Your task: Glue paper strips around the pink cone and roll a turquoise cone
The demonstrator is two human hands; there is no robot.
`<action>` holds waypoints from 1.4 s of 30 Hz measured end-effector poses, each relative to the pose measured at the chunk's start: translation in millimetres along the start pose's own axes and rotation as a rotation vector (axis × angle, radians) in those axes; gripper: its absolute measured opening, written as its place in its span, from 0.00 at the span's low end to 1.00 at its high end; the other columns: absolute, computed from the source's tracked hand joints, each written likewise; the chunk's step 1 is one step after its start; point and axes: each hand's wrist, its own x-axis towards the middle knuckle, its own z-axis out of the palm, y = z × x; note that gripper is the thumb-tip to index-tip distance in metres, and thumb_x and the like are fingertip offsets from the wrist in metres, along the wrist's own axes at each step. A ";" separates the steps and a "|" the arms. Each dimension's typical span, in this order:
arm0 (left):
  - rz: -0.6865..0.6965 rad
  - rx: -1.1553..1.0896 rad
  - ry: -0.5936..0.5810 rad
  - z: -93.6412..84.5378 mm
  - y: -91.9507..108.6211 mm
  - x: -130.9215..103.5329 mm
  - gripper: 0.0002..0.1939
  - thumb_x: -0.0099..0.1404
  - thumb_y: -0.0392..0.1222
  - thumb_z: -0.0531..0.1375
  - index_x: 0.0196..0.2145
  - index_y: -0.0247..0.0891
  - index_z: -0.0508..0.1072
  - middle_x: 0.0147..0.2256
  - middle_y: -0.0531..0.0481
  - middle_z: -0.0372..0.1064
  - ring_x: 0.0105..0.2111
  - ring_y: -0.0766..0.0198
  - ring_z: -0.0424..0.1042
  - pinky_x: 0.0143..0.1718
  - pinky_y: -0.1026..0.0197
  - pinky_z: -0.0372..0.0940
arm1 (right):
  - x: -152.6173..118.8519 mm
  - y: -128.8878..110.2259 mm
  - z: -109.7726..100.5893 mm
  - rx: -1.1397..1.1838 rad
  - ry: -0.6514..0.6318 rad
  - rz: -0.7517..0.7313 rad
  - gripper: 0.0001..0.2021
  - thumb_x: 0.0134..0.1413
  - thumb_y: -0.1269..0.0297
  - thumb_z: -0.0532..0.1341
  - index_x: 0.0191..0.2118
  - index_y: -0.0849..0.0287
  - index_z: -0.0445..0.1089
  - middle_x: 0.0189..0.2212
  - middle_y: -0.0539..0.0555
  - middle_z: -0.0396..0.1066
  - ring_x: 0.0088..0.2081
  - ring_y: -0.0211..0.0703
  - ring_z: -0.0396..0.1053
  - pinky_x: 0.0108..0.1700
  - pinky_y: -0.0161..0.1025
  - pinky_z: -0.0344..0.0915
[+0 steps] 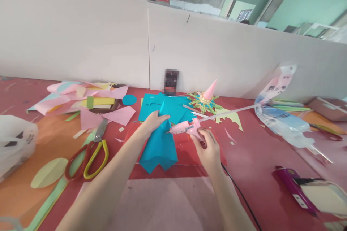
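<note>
My left hand [155, 121] grips the upper part of a blue paper cone [159, 148], whose wide lower edge is cut unevenly. In my right hand [208, 148] is a pink hot glue gun [187, 127], its nozzle pointing left at the side of the cone. Whether the nozzle touches the paper I cannot tell. A long clear glue stick [230, 112] sticks out of the gun's back. Beneath the cone lies a red sheet [217, 153], with more blue paper [177, 110] behind it. A pink cone on a woven, spiky paper piece [206, 98] stands farther back.
Scissors with red and yellow handles [94, 155] lie on the left, near a heap of paper scraps [81, 97] and a white plastic bag [16, 144]. On the right are a glue stick bag [282, 122], a purple device [295, 191] and a black cord [241, 191]. A white partition [81, 39] closes the back.
</note>
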 end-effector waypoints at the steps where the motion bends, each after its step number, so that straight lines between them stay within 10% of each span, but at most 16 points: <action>1: -0.003 -0.009 -0.013 -1.3 -0.6 1.1 0.20 0.47 0.50 0.61 0.35 0.34 0.72 0.31 0.46 0.75 0.32 0.56 0.73 0.32 0.60 0.66 | 0.2 0.4 -0.5 0.014 0.018 0.032 0.11 0.53 0.57 0.57 0.39 0.58 0.65 0.35 0.57 0.68 0.34 0.40 0.68 0.30 0.33 0.65; 10: -0.075 -0.164 -0.077 -9.5 4.0 -1.6 0.22 0.48 0.50 0.62 0.39 0.37 0.70 0.31 0.46 0.74 0.29 0.55 0.73 0.28 0.58 0.68 | 11.2 51.2 -25.1 -0.166 0.302 0.456 0.21 0.51 0.48 0.55 0.39 0.63 0.67 0.29 0.58 0.68 0.30 0.43 0.65 0.33 0.40 0.61; 19: -0.070 -0.211 -0.151 -5.6 0.9 -1.4 0.25 0.47 0.56 0.63 0.39 0.37 0.71 0.31 0.46 0.75 0.31 0.54 0.74 0.30 0.56 0.69 | -0.5 121.9 -28.9 -0.316 0.261 0.538 0.17 0.47 0.52 0.56 0.34 0.63 0.68 0.28 0.59 0.65 0.36 0.50 0.62 0.39 0.47 0.60; 26: -0.043 -0.269 -0.112 -7.2 11.3 -9.1 0.24 0.48 0.55 0.62 0.39 0.37 0.71 0.31 0.46 0.75 0.30 0.56 0.74 0.30 0.57 0.70 | 8.6 66.3 -28.4 -0.305 0.283 0.373 0.14 0.51 0.57 0.55 0.36 0.62 0.69 0.36 0.62 0.67 0.40 0.50 0.64 0.43 0.47 0.61; 34: 0.084 -0.473 0.032 -11.9 17.0 -10.1 0.24 0.51 0.55 0.60 0.40 0.36 0.68 0.34 0.44 0.74 0.32 0.57 0.74 0.34 0.56 0.70 | 54.4 -33.7 -5.5 0.233 -0.189 0.339 0.15 0.51 0.52 0.55 0.35 0.57 0.72 0.34 0.56 0.73 0.38 0.45 0.70 0.41 0.42 0.65; 42: 0.106 -0.576 -0.149 -17.0 26.6 -17.4 0.20 0.54 0.55 0.59 0.36 0.35 0.70 0.38 0.44 0.73 0.36 0.57 0.73 0.36 0.58 0.69 | 100.2 -62.5 11.6 0.476 -0.661 0.274 0.20 0.51 0.48 0.54 0.34 0.59 0.74 0.34 0.55 0.74 0.39 0.48 0.71 0.37 0.45 0.68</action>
